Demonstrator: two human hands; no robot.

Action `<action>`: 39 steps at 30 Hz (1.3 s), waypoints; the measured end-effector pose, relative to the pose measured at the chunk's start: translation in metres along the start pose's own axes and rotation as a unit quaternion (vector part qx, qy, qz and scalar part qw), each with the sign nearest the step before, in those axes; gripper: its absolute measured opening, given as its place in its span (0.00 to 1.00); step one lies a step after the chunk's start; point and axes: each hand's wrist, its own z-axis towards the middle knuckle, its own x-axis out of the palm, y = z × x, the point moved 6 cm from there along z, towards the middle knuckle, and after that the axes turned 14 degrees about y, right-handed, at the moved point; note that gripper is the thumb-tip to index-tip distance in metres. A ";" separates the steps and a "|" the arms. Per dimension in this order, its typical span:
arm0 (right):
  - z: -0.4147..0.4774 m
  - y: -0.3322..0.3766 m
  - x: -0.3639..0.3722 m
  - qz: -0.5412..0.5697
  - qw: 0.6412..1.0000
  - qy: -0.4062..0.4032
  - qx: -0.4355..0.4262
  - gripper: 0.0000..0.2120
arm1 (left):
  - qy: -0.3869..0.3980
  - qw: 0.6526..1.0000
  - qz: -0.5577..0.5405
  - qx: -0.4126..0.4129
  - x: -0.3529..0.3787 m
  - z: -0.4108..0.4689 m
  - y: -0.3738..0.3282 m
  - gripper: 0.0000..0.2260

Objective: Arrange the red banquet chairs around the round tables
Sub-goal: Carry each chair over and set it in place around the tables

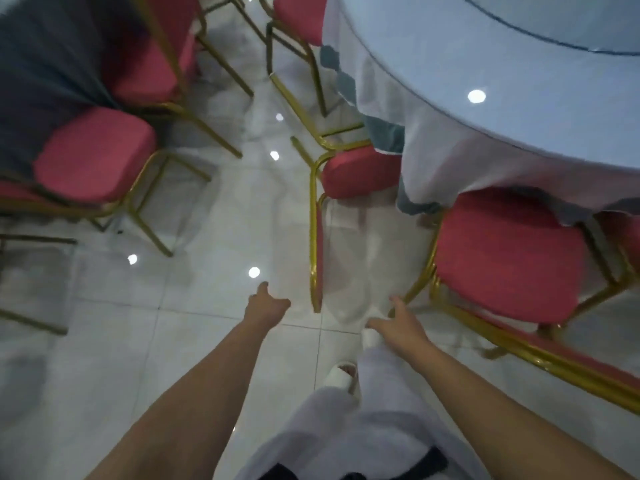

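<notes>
From my head camera looking down, my left hand (268,304) hangs over the tiled floor (194,323), fingers loose with one pointing forward, gripping nothing. My right hand (398,323) is spread, thumb out to the side, with its fingertips at the near corner of the gold back rail (519,351) of the right-hand red chair (509,258). Through the blur I cannot tell whether they touch the rail or hover just off it. That rail runs long from my right hand toward the lower right edge, and the seat sits partly under the hem of the round table (485,98). Between my hands stands the middle red chair (360,173), edge-on to me. Its back is a thin line running away from me, and its seat is tucked under the cloth. My left hand lies just left of that back's near end, so I judge it the closer hand for that chair, while my right hand suits the rail. The gap between the two chairs is narrow, and my slipper (343,374) stands just behind it. Open tile lies to my left, with two more red chairs (97,154) well apart beside a dark-clothed table (45,81).
</notes>
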 end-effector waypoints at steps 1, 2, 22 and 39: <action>0.014 0.006 0.002 0.010 1.000 0.018 -0.008 0.37 | -0.012 0.999 -0.028 -0.022 -0.010 0.002 0.010 0.36; 0.029 0.012 0.004 0.014 0.999 0.034 -0.013 0.36 | -0.020 0.998 -0.050 -0.041 -0.016 0.006 0.018 0.34; 0.294 -0.086 0.048 0.056 0.976 0.136 0.157 0.37 | 0.110 0.992 -0.024 -0.049 0.099 0.308 0.019 0.45; 0.222 -0.081 0.041 0.080 0.986 0.112 0.096 0.49 | 0.017 0.998 -0.060 -0.028 0.083 0.254 -0.036 0.03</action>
